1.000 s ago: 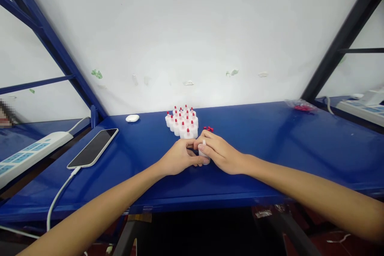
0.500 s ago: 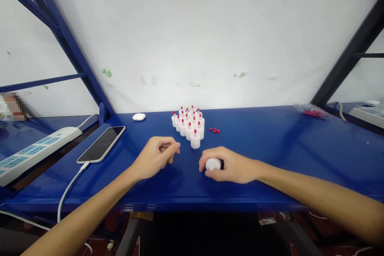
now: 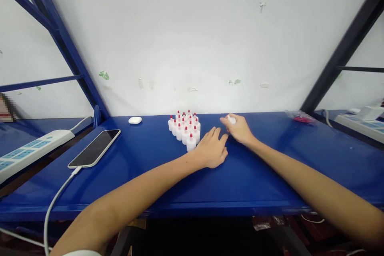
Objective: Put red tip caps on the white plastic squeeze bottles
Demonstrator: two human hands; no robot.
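My left hand [image 3: 212, 148] reaches across to the right of the bottle group, fingers spread and low over the blue tabletop. Beneath or behind those fingers, the loose red caps cannot be seen. My right hand [image 3: 240, 129], farther back and to the right, grips a small white squeeze bottle [image 3: 231, 119] whose top I cannot make out clearly. Several white bottles with red caps [image 3: 191, 144] stand upright in a tight cluster just left of my left hand.
A phone [image 3: 95, 149] on a white charging cable lies at the left beside a power strip [image 3: 33, 151]. A white earbud case [image 3: 135, 120] sits near the wall. At the back right is a clear bag with red caps [image 3: 303, 119]. Blue rack posts [image 3: 70, 46] frame the table [image 3: 270, 176].
My left hand has moved right, opening its fingers over the spot where the loose red caps lay. My right hand has carried the white bottle farther back and right.
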